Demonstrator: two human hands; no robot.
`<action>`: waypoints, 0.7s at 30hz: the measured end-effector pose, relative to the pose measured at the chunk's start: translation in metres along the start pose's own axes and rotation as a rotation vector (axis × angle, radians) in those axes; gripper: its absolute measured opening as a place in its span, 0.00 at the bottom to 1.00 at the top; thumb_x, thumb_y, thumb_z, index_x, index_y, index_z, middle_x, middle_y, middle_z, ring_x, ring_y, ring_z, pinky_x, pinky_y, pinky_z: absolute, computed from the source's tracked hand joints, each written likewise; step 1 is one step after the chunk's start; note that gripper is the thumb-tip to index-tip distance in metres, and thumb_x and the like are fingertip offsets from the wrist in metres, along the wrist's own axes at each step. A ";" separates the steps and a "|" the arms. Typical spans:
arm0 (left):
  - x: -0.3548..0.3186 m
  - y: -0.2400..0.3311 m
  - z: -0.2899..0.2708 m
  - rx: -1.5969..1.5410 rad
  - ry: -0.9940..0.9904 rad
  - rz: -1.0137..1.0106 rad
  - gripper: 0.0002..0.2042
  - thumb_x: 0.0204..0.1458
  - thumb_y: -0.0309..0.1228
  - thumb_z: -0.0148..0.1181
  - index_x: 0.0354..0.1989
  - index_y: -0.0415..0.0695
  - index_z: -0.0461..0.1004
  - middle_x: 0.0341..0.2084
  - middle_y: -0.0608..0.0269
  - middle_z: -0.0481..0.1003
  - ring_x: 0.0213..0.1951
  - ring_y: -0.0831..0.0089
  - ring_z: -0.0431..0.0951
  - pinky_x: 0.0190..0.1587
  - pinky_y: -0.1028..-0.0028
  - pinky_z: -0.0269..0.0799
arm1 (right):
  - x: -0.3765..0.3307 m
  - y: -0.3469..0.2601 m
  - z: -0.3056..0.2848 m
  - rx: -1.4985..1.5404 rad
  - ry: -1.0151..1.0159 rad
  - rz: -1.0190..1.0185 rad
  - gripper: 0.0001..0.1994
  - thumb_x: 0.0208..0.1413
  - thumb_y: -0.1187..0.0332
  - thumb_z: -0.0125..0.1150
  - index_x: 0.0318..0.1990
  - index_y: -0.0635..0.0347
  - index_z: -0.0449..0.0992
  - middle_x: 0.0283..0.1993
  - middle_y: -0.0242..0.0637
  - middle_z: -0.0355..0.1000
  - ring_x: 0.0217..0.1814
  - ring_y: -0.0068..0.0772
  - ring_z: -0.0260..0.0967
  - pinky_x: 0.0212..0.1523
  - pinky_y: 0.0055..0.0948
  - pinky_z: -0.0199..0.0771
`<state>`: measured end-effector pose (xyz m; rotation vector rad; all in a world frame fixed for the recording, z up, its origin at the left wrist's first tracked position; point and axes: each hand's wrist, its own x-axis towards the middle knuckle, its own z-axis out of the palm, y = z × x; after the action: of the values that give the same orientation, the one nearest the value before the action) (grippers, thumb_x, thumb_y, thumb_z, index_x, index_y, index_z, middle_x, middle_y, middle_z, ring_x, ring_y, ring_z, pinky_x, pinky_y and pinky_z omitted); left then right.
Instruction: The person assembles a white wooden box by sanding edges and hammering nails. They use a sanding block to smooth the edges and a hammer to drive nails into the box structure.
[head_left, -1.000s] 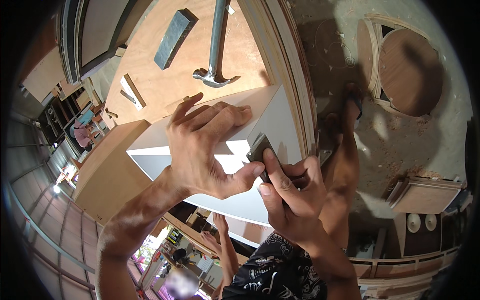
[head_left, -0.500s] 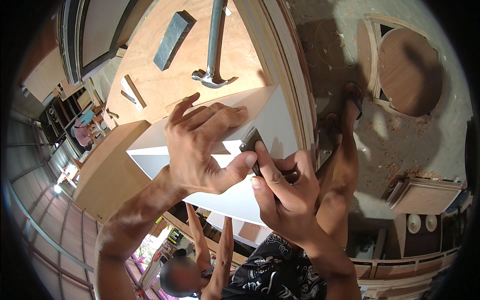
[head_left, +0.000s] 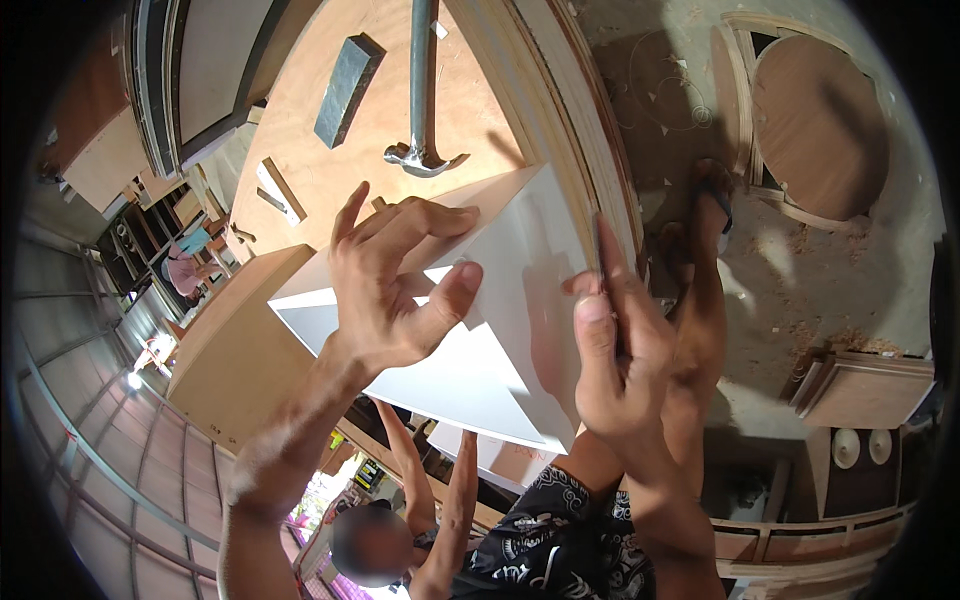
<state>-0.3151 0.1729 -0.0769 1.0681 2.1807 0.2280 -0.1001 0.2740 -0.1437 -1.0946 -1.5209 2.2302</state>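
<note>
A white-faced box or panel piece [head_left: 450, 375] juts out from the workbench edge in front of me. My left hand [head_left: 395, 285] is over its upper edge with the fingers curved and apart, thumb sticking out; whether the fingertips press on it is hard to tell. To the right of the white piece, my right hand [head_left: 630, 345] grips a thin, dark, flat tool [head_left: 600, 250] seen edge-on, like a blade. Its exact kind does not show. Beyond my left hand, a claw hammer [head_left: 425, 110] and a grey rectangular block [head_left: 348, 92] lie on the plywood top [head_left: 300, 140].
A co-worker's arms [head_left: 465, 490] reach up to the white piece from below. A plywood box [head_left: 240, 345] stands at left, near a small wooden square-like tool [head_left: 280, 192]. On the floor at right are a round wooden piece [head_left: 820, 130], shavings and stacked boards [head_left: 865, 390].
My right hand has moved right with the flat tool, away from my left thumb, and turned it edge-on. My left hand has stayed near the same edge, its thumb drawn back.
</note>
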 end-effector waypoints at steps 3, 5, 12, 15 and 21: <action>-0.001 0.010 0.000 -0.254 0.095 0.055 0.11 0.58 0.32 0.64 0.42 0.37 0.83 0.38 0.56 0.87 0.42 0.68 0.86 0.64 0.57 0.69 | -0.008 -0.012 -0.016 -0.099 -0.140 -0.015 0.27 0.71 0.69 0.57 0.72 0.77 0.68 0.39 0.44 0.74 0.39 0.32 0.71 0.46 0.30 0.73; 0.001 0.025 -0.003 -0.488 0.114 -0.186 0.08 0.62 0.29 0.62 0.40 0.36 0.81 0.37 0.55 0.87 0.40 0.73 0.85 0.55 0.65 0.74 | -0.015 -0.009 -0.012 -0.060 -0.085 -0.072 0.28 0.66 0.70 0.67 0.72 0.65 0.73 0.31 0.39 0.66 0.28 0.33 0.64 0.33 0.32 0.69; -0.014 0.004 -0.017 -0.633 0.164 -0.252 0.15 0.73 0.37 0.59 0.46 0.34 0.79 0.41 0.54 0.86 0.48 0.69 0.86 0.53 0.68 0.78 | -0.032 -0.012 0.006 -0.112 -0.235 -0.107 0.28 0.65 0.69 0.70 0.72 0.55 0.75 0.28 0.36 0.63 0.25 0.30 0.61 0.27 0.32 0.67; -0.020 0.005 -0.013 -0.549 0.104 -0.098 0.26 0.65 0.47 0.67 0.53 0.32 0.79 0.46 0.52 0.85 0.53 0.61 0.85 0.58 0.61 0.77 | -0.031 -0.016 0.012 -0.141 -0.229 -0.109 0.29 0.65 0.68 0.70 0.73 0.52 0.75 0.28 0.36 0.63 0.25 0.30 0.61 0.26 0.33 0.67; -0.011 -0.001 -0.001 -0.216 -0.059 0.137 0.51 0.38 0.65 0.79 0.62 0.31 0.77 0.52 0.45 0.83 0.52 0.46 0.84 0.57 0.57 0.76 | -0.033 -0.015 0.022 -0.153 -0.173 -0.106 0.30 0.65 0.68 0.70 0.74 0.48 0.74 0.29 0.35 0.61 0.24 0.31 0.62 0.25 0.35 0.68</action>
<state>-0.3116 0.1644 -0.0709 1.0873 1.9814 0.4766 -0.0950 0.2467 -0.1116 -0.8554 -1.8007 2.2163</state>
